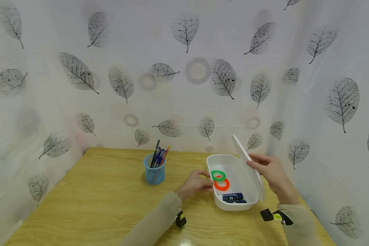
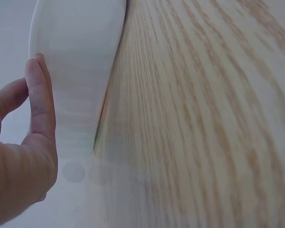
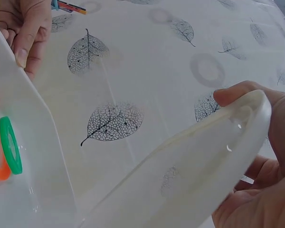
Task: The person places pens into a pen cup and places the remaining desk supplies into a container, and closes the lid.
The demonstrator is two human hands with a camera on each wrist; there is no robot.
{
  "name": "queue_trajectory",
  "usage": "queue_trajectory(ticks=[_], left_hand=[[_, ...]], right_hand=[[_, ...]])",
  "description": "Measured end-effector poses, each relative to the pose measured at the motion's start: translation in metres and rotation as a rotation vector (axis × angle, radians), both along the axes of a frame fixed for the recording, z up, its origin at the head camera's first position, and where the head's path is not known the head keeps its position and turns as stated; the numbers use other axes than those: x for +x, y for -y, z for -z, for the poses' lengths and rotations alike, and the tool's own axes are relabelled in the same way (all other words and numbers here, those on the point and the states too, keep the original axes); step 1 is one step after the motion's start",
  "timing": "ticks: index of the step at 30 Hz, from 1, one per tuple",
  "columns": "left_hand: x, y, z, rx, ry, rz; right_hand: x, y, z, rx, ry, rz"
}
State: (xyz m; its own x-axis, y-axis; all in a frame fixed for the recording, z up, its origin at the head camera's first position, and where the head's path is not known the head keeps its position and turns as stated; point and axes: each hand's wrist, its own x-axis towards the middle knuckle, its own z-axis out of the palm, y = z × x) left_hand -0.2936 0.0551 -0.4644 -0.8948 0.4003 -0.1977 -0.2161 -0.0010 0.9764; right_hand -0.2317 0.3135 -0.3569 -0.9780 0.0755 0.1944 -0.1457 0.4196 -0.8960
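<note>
A white plastic box (image 1: 232,207) stands on the wooden table, its top uncovered. My left hand (image 1: 195,185) grips the box's left wall, thumb at the rim; the left wrist view has the fingers (image 2: 40,102) against that wall. My right hand (image 1: 272,172) holds the white lid (image 1: 247,160) by its edge, tilted steeply over the box's right side. Through the right wrist view the lid (image 3: 194,166) shows its hollow underside, the thumb over its rim. Inside the box lie a green ring (image 1: 213,176), an orange ring (image 1: 226,188) and two dark blue glue sticks (image 1: 232,196).
A light blue cup (image 1: 155,176) with several pens (image 1: 159,157) stands on the table (image 1: 104,191) left of the box. Behind and at both sides hangs a pale curtain (image 1: 160,109) printed with leaves. Black cameras are strapped to both wrists.
</note>
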Motion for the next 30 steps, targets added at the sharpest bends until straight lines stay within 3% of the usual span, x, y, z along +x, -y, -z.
queue_trajectory(ticks=[10, 19, 30], left_hand=[[-0.003, 0.0, 0.005, 0.002, 0.004, 0.021], [-0.005, 0.004, 0.01, 0.09, -0.034, 0.069], [-0.005, 0.007, 0.005, 0.072, -0.013, 0.031]], right_hand=[[-0.001, 0.025, 0.005, 0.132, 0.013, -0.005], [0.0, 0.04, 0.013, 0.205, 0.029, 0.028], [0.002, 0.059, 0.022, 0.309, 0.0, 0.04]])
